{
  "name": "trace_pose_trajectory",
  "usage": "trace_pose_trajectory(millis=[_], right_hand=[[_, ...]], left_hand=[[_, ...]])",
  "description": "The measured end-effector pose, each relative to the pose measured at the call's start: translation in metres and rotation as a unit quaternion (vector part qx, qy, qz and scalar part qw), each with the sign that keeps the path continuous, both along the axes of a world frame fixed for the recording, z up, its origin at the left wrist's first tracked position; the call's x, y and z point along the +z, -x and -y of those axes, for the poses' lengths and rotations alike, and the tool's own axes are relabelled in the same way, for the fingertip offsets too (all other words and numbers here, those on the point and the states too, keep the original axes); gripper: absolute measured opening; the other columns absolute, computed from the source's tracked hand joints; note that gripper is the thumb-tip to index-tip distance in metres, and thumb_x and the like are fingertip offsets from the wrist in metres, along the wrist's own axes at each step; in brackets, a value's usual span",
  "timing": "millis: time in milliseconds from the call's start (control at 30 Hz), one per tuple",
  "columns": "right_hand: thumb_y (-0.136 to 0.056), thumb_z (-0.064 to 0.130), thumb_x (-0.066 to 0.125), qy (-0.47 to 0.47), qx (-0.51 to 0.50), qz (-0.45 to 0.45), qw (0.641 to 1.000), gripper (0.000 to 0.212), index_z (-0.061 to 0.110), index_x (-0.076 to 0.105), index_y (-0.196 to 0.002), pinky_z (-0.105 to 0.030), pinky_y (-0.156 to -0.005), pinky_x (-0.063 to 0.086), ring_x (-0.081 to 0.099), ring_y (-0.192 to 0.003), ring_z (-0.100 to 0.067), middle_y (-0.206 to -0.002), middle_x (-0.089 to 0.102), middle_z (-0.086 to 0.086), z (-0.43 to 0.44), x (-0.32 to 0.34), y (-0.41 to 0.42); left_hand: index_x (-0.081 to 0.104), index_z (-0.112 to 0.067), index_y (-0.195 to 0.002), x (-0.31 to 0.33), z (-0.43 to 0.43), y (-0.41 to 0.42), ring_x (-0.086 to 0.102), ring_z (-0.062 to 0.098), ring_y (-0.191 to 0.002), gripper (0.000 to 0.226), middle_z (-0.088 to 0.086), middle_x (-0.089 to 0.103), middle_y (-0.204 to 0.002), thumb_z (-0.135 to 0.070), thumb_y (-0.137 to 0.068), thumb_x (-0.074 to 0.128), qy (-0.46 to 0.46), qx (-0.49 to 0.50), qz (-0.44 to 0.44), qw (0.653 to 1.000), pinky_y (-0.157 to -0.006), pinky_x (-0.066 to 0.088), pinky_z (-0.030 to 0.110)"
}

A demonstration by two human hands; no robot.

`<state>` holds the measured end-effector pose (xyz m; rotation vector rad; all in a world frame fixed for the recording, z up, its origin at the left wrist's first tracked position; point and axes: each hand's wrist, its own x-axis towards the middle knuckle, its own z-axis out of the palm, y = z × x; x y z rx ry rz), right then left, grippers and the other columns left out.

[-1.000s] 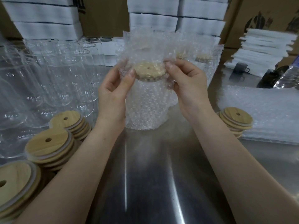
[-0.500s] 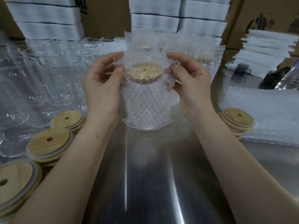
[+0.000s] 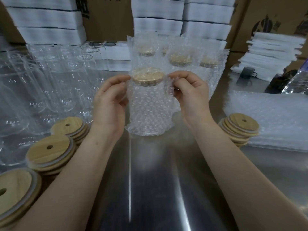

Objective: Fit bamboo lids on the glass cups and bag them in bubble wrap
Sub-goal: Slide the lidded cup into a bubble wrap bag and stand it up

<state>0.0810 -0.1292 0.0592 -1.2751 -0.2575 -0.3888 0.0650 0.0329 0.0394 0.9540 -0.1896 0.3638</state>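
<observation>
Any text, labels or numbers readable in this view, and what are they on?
No text can be read.
Dark print on the middle cardboard box: half hidden, illegible.
Print at that box's top edge: cut off by the frame.
Dark mark on the right cardboard box: blurred logo, no letters.

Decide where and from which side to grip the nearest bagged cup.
Grip the bagged cup round its straight middle wall, from the near side. It stands upright, other wrapped cups crowd behind, and loose wrap above the lid may crumple.

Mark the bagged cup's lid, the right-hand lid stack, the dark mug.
Bagged cup's lid (image 3: 148, 75): head view, top face.
Right-hand lid stack (image 3: 240, 123): head view, top lid.
Dark mug (image 3: 247, 74): head view, body.
</observation>
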Motion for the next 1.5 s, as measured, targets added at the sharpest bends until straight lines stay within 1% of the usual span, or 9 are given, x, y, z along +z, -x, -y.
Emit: trace_pose_trajectory(millis=[300, 400, 500, 633, 733, 900, 1100, 1333, 1500], right_hand=[[-0.094, 0.005, 0.058, 0.133, -0.094, 0.004, 0.987, 0.018, 0.019, 0.071, -0.093, -0.031, -0.091, 0.054, 0.063, -0.090, -0.006, -0.100, 0.064, -0.002, -0.006, -0.001, 0.004], [-0.096, 0.024, 0.059, 0.236, -0.098, 0.016, 0.967, 0.020, 0.028, 0.065, -0.077, -0.002, -0.083, 0.037, 0.048, -0.091, 0.015, -0.113, 0.054, -0.011, -0.009, 0.005, 0.010], [-0.093, 0.050, 0.056, 0.301, -0.073, 0.001, 0.951, 0.022, 0.036, 0.061, -0.077, 0.005, -0.080, 0.029, 0.042, -0.091, 0.020, -0.106, 0.047, -0.001, -0.009, 0.011, 0.015], [-0.082, 0.064, 0.061, 0.341, -0.025, -0.009, 0.940, 0.026, 0.038, 0.062, -0.086, -0.020, -0.089, 0.041, 0.052, -0.094, -0.002, -0.102, 0.053, 0.003, -0.013, 0.012, 0.012], [-0.059, 0.074, 0.066, 0.336, -0.012, -0.045, 0.941, 0.082, 0.027, 0.056, -0.126, -0.037, -0.104, 0.045, 0.056, -0.119, -0.013, -0.129, 0.056, 0.000, -0.020, 0.012, 0.015], [-0.064, 0.053, 0.084, 0.311, -0.022, -0.085, 0.946, 0.080, 0.024, 0.045, -0.128, -0.032, -0.097, 0.050, 0.055, -0.114, -0.011, -0.129, 0.049, 0.000, -0.030, 0.015, 0.016], [-0.064, 0.036, 0.085, 0.332, -0.058, -0.112, 0.935, 0.078, 0.023, 0.040, -0.126, -0.035, -0.090, 0.053, 0.053, -0.109, -0.020, -0.123, 0.040, -0.003, -0.047, 0.020, 0.000], [-0.066, 0.037, 0.083, 0.354, -0.091, -0.112, 0.924, 0.073, 0.017, 0.042, -0.123, -0.026, -0.066, 0.045, 0.055, -0.094, -0.014, -0.115, 0.053, -0.001, -0.053, 0.026, -0.036], [-0.070, 0.039, 0.078, 0.394, -0.155, -0.085, 0.902, 0.085, 0.010, 0.032, -0.136, -0.034, -0.078, 0.049, 0.056, -0.106, -0.026, -0.121, 0.053, -0.009, -0.058, 0.027, -0.057]], left_hand=[[0.073, -0.020, -0.081, -0.005, 0.003, 0.002, 0.068, 0.010, -0.082, 0.010, -0.006, 0.073, -0.084, -0.015, -0.072, 0.073, -0.008, -0.005, -0.024, 1.000, -0.067, 0.053, 0.023], [0.067, -0.021, -0.076, -0.004, 0.001, 0.002, 0.064, 0.011, -0.081, 0.015, -0.005, 0.068, -0.083, -0.013, -0.066, 0.075, -0.005, 0.011, -0.030, 0.999, -0.075, 0.048, 0.029], [0.059, -0.018, -0.096, -0.004, 0.003, 0.000, 0.058, 0.016, -0.094, 0.039, -0.001, 0.062, -0.096, -0.006, -0.066, 0.081, -0.001, 0.012, -0.032, 0.999, -0.084, 0.042, 0.034], [0.055, -0.013, -0.129, -0.006, 0.008, -0.003, 0.057, 0.016, -0.120, 0.067, 0.008, 0.058, -0.130, -0.015, -0.065, 0.078, -0.045, -0.001, -0.060, 0.997, -0.091, 0.048, 0.021], [0.064, -0.006, -0.123, -0.010, 0.013, -0.002, 0.066, 0.017, -0.114, 0.055, 0.007, 0.072, -0.117, -0.023, -0.072, 0.078, -0.094, -0.021, -0.053, 0.994, -0.101, 0.049, 0.032], [0.070, -0.008, -0.104, -0.016, 0.019, -0.002, 0.071, 0.014, -0.098, 0.032, 0.004, 0.076, -0.099, -0.015, -0.073, 0.076, -0.089, 0.024, -0.019, 0.996, -0.081, 0.053, 0.022], [0.064, -0.007, -0.120, -0.020, 0.022, -0.004, 0.064, 0.021, -0.117, 0.049, 0.008, 0.071, -0.118, -0.003, -0.072, 0.073, -0.104, 0.080, -0.001, 0.991, -0.101, 0.050, 0.036], [0.029, -0.013, -0.153, -0.031, 0.019, -0.011, 0.037, -0.008, -0.134, 0.095, -0.003, 0.040, -0.155, -0.005, -0.074, 0.080, -0.217, 0.072, -0.024, 0.973, -0.103, 0.034, 0.008], [0.036, -0.015, -0.150, -0.039, 0.020, -0.013, 0.038, 0.014, -0.140, 0.085, -0.001, 0.038, -0.150, -0.013, -0.077, 0.080, -0.277, 0.081, -0.076, 0.954, -0.118, 0.032, 0.038]])
